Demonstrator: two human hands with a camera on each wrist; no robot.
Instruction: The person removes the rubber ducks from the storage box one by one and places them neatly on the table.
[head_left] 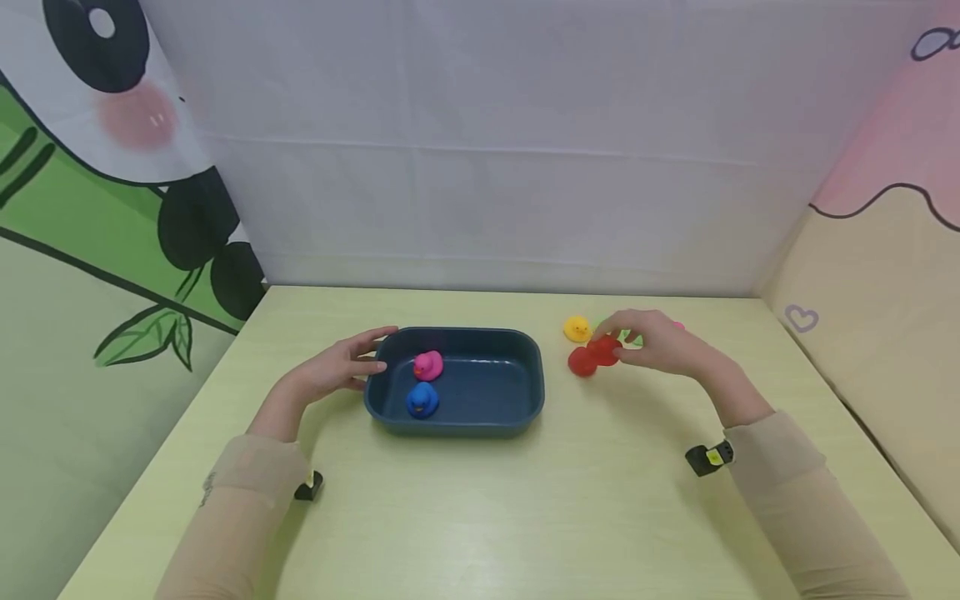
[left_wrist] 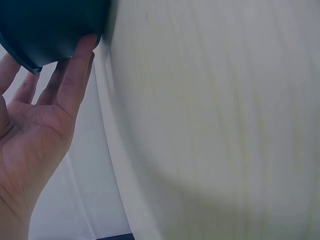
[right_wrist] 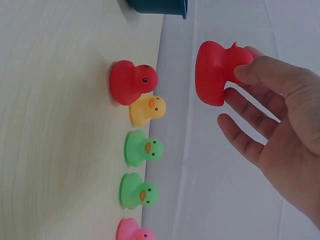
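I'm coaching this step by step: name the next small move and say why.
Probably carry the held red duck over the tray: the right hand pinches it above the table, the left hand touches the tray, and a pink duck and a blue duck sit inside.

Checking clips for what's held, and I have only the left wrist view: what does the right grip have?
Observer: The right grip pinches a red duck, held up off the table.
Operator: What's inside the container?
Observer: A pink duck and a blue duck, toward its left side in the head view.
Operator: Which others are on the table?
Observer: Another red duck, a yellow duck, two green ducks and a second pink duck.
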